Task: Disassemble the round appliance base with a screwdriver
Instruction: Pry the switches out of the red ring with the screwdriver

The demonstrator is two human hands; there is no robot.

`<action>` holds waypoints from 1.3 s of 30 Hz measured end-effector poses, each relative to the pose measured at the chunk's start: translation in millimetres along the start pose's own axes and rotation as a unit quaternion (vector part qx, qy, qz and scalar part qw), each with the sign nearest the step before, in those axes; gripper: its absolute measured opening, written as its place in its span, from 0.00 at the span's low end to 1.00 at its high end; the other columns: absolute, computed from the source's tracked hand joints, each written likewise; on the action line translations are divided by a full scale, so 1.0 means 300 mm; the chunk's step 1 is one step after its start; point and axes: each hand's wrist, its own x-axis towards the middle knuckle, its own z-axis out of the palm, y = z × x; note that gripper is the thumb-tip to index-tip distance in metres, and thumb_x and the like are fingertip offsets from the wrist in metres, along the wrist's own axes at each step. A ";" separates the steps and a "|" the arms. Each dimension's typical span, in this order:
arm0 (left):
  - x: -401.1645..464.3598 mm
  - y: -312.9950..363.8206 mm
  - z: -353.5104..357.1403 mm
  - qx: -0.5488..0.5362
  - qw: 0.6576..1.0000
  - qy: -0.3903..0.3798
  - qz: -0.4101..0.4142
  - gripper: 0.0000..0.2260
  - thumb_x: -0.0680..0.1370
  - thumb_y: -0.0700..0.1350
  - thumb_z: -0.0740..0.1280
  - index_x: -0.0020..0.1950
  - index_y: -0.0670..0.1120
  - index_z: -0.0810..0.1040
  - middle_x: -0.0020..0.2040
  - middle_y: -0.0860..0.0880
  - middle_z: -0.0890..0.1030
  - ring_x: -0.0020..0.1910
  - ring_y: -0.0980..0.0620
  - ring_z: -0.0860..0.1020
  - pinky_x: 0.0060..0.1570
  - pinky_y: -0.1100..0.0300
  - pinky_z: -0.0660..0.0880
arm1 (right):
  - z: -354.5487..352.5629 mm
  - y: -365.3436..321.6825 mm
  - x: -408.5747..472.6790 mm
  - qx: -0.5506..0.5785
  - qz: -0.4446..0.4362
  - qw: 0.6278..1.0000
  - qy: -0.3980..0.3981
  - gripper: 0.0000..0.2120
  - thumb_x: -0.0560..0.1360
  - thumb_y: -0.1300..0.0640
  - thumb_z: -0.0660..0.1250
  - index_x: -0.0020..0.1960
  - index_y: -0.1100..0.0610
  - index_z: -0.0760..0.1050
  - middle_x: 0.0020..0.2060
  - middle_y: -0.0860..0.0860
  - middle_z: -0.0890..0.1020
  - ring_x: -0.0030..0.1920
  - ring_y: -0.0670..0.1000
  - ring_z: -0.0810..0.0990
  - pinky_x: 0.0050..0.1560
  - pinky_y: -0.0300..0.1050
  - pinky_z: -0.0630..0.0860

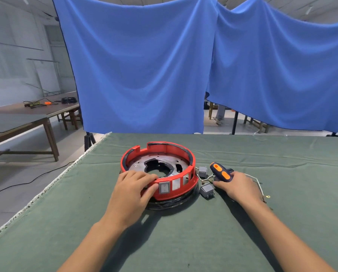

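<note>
The left hand point(133, 190) lies over the near left rim of the round appliance base point(158, 170), fingers curled over the red wall and the thumb pressed against its outer face just beside a grey rocker switch point(164, 188) set in that wall. The right hand point(235, 186) grips the screwdriver point(221, 172) by its dark blue and orange handle, which sticks up and to the left out of the fist; the shaft and tip are hidden behind the hand, so where they point cannot be told. The base sits near the middle of a table covered in green cloth point(183, 242), a red ring with open rectangular slots along its near side and a grey metal plate inside with a large ragged hole at its centre. A black cable point(172, 203) coils under its near edge. Between the base and the right hand lie two loose grey switches point(207, 190) joined by thin wires, and another thin wire point(259, 185) with a ring terminal trails off to the right of the hand. Behind the table hangs a blue curtain point(144, 65), and to the far left stands a long wooden table point(36, 114) carrying a few small items.
</note>
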 end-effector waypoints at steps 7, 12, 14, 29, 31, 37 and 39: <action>0.023 0.044 0.033 0.034 0.999 0.025 -0.028 0.16 0.75 0.55 0.59 0.50 0.50 0.84 0.42 0.56 0.82 0.42 0.49 0.79 0.49 0.60 0.62 | -0.058 -0.044 -0.014 0.056 -0.025 0.997 0.040 0.10 0.68 0.48 0.69 0.37 0.53 0.73 0.32 0.50 0.78 0.35 0.55 0.77 0.30 0.41 0.64; 0.058 0.082 0.063 -0.003 0.999 -0.002 -0.041 0.12 0.74 0.50 0.64 0.53 0.49 0.82 0.46 0.56 0.82 0.46 0.49 0.77 0.50 0.60 0.59 | -0.129 -0.136 -0.064 0.202 -0.129 0.968 0.080 0.20 0.69 0.49 0.70 0.26 0.55 0.66 0.18 0.47 0.69 0.26 0.53 0.69 0.29 0.45 0.65; 0.050 0.077 0.066 -0.029 0.999 0.004 -0.038 0.12 0.73 0.47 0.62 0.54 0.49 0.81 0.48 0.56 0.82 0.49 0.51 0.76 0.52 0.62 0.59 | -0.171 -0.159 -0.086 0.270 -0.160 0.944 0.099 0.18 0.71 0.49 0.70 0.29 0.56 0.69 0.19 0.50 0.75 0.23 0.54 0.73 0.31 0.46 0.71; 0.010 0.075 0.044 0.063 0.997 0.002 -0.042 0.19 0.76 0.56 0.54 0.56 0.50 0.79 0.47 0.53 0.80 0.49 0.49 0.76 0.55 0.56 0.65 | -0.177 -0.122 -0.072 0.442 -0.102 0.886 0.097 0.20 0.71 0.50 0.65 0.24 0.59 0.73 0.21 0.47 0.76 0.25 0.47 0.70 0.32 0.43 0.69; 0.010 0.080 0.037 0.091 0.994 0.004 -0.056 0.21 0.76 0.57 0.53 0.56 0.49 0.79 0.47 0.52 0.80 0.49 0.47 0.77 0.55 0.54 0.68 | -0.164 -0.111 -0.064 0.479 -0.087 0.867 0.108 0.18 0.72 0.54 0.67 0.24 0.57 0.73 0.20 0.46 0.75 0.22 0.44 0.69 0.25 0.36 0.66; 0.024 0.119 0.052 0.050 0.996 0.054 0.044 0.17 0.73 0.49 0.60 0.58 0.45 0.78 0.51 0.50 0.80 0.51 0.47 0.76 0.56 0.56 0.67 | -0.169 -0.101 -0.040 0.609 -0.002 0.782 0.136 0.13 0.72 0.61 0.68 0.32 0.56 0.68 0.17 0.46 0.74 0.15 0.42 0.65 0.17 0.29 0.58; 0.023 0.130 0.071 0.061 0.997 0.016 0.049 0.18 0.74 0.54 0.60 0.60 0.47 0.76 0.53 0.51 0.79 0.52 0.48 0.76 0.55 0.56 0.66 | -0.165 -0.092 -0.036 0.624 0.023 0.769 0.139 0.12 0.71 0.61 0.68 0.32 0.56 0.67 0.17 0.46 0.72 0.15 0.42 0.62 0.18 0.29 0.56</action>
